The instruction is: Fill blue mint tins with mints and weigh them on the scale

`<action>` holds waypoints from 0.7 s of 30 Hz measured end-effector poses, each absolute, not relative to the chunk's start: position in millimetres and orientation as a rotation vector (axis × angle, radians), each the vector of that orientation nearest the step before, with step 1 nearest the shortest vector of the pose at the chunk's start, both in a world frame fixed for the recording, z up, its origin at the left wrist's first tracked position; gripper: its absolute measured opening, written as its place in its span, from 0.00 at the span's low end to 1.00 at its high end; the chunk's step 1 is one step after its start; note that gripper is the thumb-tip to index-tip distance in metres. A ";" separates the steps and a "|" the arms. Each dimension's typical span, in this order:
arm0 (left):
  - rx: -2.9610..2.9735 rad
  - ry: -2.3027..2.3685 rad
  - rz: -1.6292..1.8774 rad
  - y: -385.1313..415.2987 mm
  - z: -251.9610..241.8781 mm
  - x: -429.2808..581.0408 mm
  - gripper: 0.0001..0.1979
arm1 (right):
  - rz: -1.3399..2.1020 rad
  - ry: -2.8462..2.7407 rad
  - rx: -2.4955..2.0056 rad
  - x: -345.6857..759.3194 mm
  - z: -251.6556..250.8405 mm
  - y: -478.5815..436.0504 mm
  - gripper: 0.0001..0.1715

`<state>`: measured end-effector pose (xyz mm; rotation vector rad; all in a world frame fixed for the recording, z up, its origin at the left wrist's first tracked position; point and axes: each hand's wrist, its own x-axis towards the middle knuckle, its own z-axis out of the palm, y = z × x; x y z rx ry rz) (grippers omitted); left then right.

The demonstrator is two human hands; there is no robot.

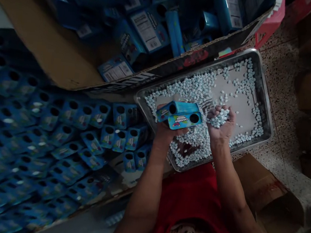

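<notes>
My left hand (168, 127) is wrapped round two small blue candy boxes (183, 122), held side by side over the tray. Each box has a round dark hole in the end that faces up. My right hand (222, 126), palm up and fingers curled, cups a heap of pale blue candies (219, 118) just right of the boxes. Below both hands lies a metal tray (267, 119) with many loose candies (199, 86) spread over it, thickest at its left and middle. Part of the tray's near left side is hidden by my left hand and the boxes.
A large cardboard carton (72, 78) full of blue boxes (149, 28) stands beyond the tray. On the left, many blue boxes (65, 132) stand in rows with their holes up. An opened brown carton (265, 194) sits at the lower right, near the speckled floor (279, 147).
</notes>
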<state>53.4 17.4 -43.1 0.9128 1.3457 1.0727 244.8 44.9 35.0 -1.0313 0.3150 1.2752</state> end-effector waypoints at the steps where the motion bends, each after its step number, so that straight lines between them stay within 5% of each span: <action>1: 0.902 1.340 1.082 16.6 -45.0 49.5 0.60 | 1.291 0.226 -1.026 242.7 53.2 44.1 0.18; 7: 0.823 1.250 1.083 18.8 -46.7 49.6 0.63 | 1.304 -0.297 -1.095 218.3 118.1 45.4 0.25; 21: 0.807 1.000 0.981 26.9 -48.0 56.9 0.57 | 1.235 -0.522 -1.157 228.3 106.7 45.0 0.33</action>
